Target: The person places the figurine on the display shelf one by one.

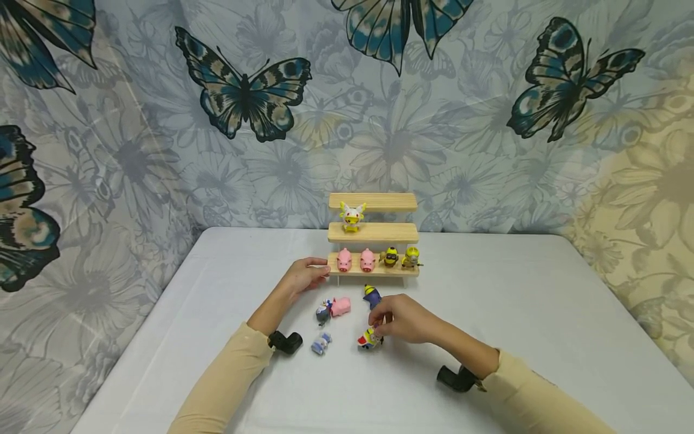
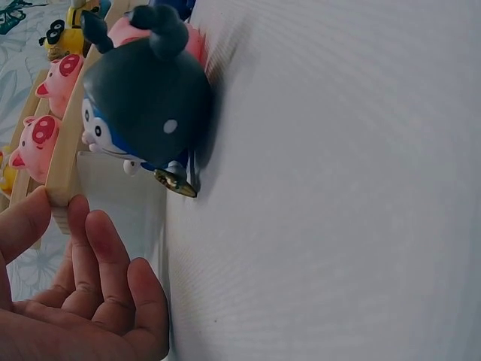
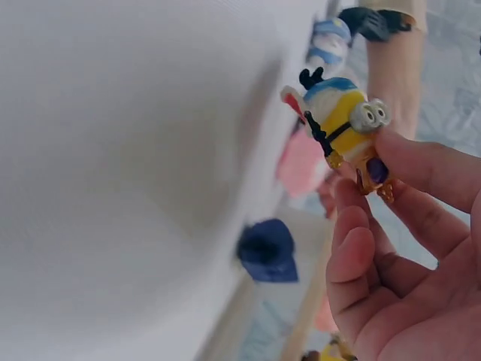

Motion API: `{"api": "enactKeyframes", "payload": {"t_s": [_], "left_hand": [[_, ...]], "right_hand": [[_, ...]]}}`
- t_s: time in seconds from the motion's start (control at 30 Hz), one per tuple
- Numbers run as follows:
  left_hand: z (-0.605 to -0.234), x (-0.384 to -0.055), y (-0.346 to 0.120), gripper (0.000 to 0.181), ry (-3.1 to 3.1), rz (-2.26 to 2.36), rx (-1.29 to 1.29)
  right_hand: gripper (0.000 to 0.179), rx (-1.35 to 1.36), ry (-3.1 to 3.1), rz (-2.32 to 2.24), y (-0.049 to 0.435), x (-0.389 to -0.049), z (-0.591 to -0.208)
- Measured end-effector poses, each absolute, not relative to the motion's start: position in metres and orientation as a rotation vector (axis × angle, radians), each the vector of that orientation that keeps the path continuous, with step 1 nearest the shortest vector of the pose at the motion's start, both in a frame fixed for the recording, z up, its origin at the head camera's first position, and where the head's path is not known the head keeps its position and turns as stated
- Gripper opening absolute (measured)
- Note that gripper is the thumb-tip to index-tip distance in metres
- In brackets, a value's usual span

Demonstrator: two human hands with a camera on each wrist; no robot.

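My left hand (image 1: 303, 276) pinches the left end of the lowest step of a wooden tiered display stand (image 1: 373, 202), thumb above and fingertips below in the left wrist view. My right hand (image 1: 408, 319) holds a yellow minion figurine (image 3: 349, 120) with goggles between thumb and fingers, just over the table. Near it lies a minion figurine in a dark blue cape (image 1: 372, 296). In front of the stand are a dark-helmeted figurine (image 2: 150, 90), a pink pig figurine (image 1: 340, 307) and a small blue-and-white figurine (image 1: 321, 343).
Two pink pigs (image 1: 367, 260) and two yellow-and-dark figurines (image 1: 390, 257) stand on the lowest step. A white-and-yellow horned figurine (image 1: 352, 217) sits on the middle step. A white-covered table (image 1: 488, 289) meets a butterfly-print backdrop (image 1: 390, 144).
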State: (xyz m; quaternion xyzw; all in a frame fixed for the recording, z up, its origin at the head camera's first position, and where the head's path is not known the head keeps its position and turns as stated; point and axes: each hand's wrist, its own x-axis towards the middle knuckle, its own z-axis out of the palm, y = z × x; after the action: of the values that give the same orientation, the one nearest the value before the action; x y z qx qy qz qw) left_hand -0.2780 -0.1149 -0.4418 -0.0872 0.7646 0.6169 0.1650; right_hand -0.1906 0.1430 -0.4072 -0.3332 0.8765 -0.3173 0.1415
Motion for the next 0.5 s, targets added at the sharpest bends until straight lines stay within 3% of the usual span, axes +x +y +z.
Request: {"api": "enactKeyframes", "payload": {"t_s": [0.5], "left_hand": [[-0.443, -0.278, -0.116, 0.038, 2.186, 1.750, -0.254]], "right_hand": [[0.007, -1.055, 2.668, -0.709, 0.148, -0.199, -0.365]]}}
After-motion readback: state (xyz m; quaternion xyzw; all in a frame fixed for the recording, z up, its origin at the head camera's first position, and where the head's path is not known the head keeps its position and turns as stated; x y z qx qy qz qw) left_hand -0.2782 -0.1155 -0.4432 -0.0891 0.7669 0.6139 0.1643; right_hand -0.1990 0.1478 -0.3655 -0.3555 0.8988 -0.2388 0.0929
